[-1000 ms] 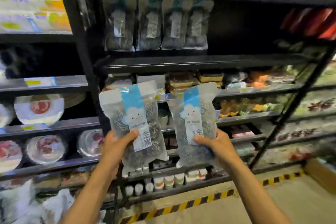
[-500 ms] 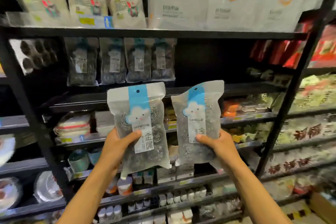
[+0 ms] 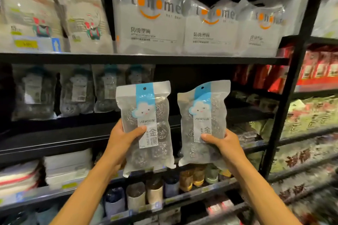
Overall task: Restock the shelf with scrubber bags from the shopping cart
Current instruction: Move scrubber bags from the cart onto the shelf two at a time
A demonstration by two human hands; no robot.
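L hand (image 3: 120, 139) thumb across the front, palm behind, gripping scrubber bag #1 (image 3: 146, 113) at its lower half; R hand (image 3: 225, 145) has the same pinch-grip on scrubber bag #2 (image 3: 203, 115). 2 bags in hand, upright, side by side, not touching, in front of the dark shelf (image 3: 73, 134). Labels: blue strip, cloud face, "yunlei", big "金属". At 10 o'clock from them, 4 matching shelved bags (image 3: 78, 91) in a row, print too dim to read. At 12 o'clock, one shelf up: 3 white packs (image 3: 150, 29) w/ "tohome" + orange smile. At 11 o'clock: 2 pale packs (image 3: 86, 22), txt unreadable.
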